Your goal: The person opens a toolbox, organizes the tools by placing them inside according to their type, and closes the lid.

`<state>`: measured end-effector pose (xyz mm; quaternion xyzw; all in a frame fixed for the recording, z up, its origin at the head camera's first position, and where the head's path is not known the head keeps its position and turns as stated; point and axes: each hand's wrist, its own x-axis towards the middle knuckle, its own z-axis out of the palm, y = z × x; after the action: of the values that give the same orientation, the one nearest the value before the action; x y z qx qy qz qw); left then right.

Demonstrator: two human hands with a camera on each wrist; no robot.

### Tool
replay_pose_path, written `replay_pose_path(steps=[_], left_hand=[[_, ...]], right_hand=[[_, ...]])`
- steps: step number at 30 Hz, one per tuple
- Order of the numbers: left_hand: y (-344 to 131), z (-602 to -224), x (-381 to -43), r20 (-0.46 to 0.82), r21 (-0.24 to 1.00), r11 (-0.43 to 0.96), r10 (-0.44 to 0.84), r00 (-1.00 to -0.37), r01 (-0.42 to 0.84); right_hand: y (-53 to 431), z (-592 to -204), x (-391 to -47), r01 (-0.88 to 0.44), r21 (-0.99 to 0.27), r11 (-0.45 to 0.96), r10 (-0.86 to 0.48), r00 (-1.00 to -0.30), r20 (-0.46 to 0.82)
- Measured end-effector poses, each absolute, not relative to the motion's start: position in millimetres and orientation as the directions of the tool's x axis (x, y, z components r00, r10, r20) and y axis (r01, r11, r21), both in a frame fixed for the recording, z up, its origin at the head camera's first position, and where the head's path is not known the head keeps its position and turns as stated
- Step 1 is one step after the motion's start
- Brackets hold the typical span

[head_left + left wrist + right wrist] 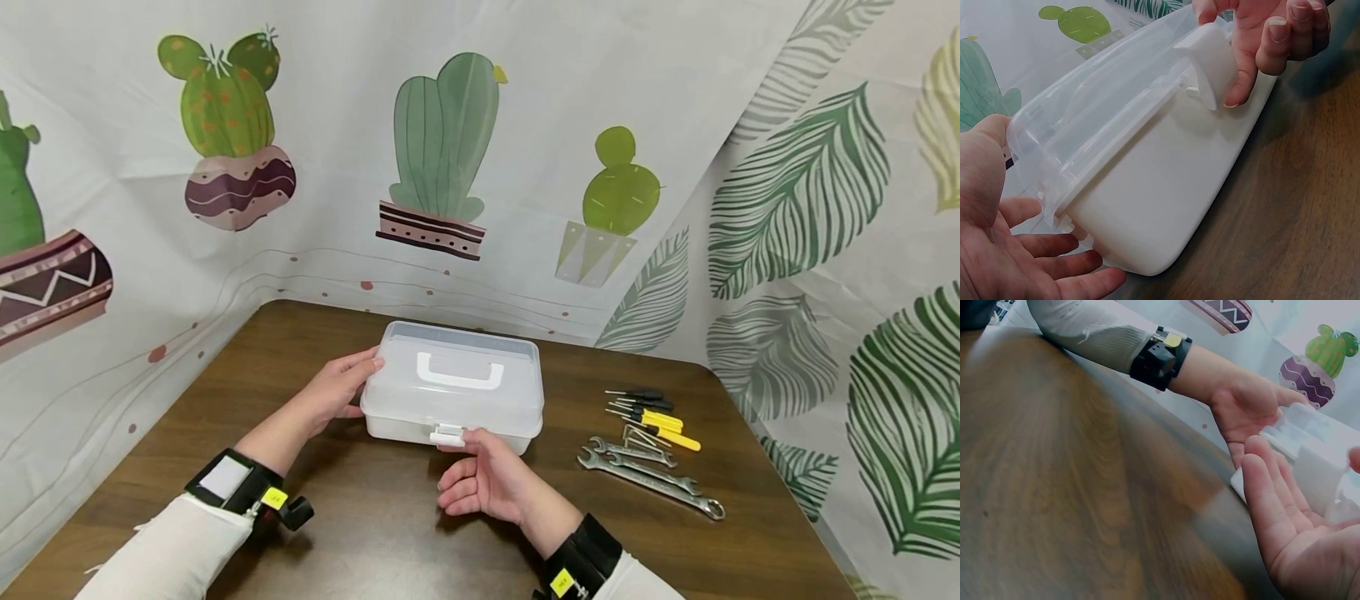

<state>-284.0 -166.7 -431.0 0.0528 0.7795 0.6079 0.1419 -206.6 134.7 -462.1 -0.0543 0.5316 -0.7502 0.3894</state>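
A white plastic case (390, 427) with a clear domed lid (397, 379) sits on the table. A white carry handle (461, 379) lies on the lid's top. At the case's left end is my left hand (337, 390), its thumb at the lid's edge and its fingers stretched along the side. My right hand (491, 483) is at the front latch (447, 434), thumb on its upper part and index finger by its lower edge. That latch (1207, 65) stands out from the front wall in the left wrist view. The lid rests down on the base.
To the right lie several screwdrivers (660, 419) with black or yellow handles, some hex keys (643, 435) and metal wrenches (652, 477). The brown wooden table (360, 517) meets a cactus-print cloth (330, 200) behind the case and a leaf-print cloth at the right.
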Motion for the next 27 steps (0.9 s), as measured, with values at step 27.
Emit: replay_pose_path(steps=[27], left_hand=[[-166.7,-430.6,-282.5,-0.156,0.965,0.245,0.258,-0.953,-0.092]], right_hand=[[140.4,-470.3,-212.2,0.39,-0.919,0.064,-0.553,-0.753,-0.358]])
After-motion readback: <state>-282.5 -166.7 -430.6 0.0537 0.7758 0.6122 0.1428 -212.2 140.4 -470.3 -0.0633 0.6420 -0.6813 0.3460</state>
